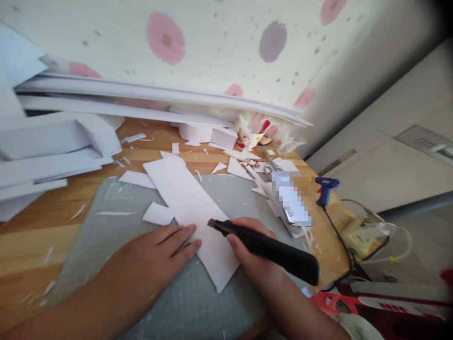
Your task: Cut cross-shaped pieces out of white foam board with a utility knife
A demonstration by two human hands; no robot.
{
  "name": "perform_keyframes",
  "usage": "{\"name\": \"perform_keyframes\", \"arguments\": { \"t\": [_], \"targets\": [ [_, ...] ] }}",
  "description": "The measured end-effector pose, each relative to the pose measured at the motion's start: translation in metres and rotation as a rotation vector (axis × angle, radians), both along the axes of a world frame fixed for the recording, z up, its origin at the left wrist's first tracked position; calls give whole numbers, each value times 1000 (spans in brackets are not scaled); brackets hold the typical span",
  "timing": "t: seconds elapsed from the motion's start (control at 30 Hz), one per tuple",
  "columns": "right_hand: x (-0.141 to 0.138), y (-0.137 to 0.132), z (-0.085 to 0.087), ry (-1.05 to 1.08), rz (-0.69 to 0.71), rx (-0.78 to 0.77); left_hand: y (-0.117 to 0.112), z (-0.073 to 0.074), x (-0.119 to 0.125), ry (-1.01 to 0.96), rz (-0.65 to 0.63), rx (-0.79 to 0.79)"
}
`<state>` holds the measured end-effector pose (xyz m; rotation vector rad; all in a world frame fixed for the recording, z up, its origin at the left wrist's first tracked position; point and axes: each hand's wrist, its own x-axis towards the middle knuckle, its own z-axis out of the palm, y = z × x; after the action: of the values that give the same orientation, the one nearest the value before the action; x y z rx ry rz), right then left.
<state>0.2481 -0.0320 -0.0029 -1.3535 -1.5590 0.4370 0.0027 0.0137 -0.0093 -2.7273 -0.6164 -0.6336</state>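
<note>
My right hand grips a black utility knife, its short blade pointing left over a long white strip of foam board or card. Whether the blade touches the strip I cannot tell. My left hand lies flat with fingers stretched out, the fingertips resting on the strip's left edge. Under the strip is a grey-green cutting mat. Smaller white offcuts, one a squarish piece, lie beside the strip on its left.
White board structures stand at the left. Along the wall lie long white strips. A paper cup with tools, scissors, a blurred-out phone-like object and a blue glue gun with its cord are at the right. Scraps litter the wooden table.
</note>
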Motion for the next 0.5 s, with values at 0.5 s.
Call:
{"name": "perform_keyframes", "arguments": {
  "t": [0.5],
  "targets": [
    [-9,-12,17,-139,-4,-71,-6,4,2,85,30,-188]
  ]
}}
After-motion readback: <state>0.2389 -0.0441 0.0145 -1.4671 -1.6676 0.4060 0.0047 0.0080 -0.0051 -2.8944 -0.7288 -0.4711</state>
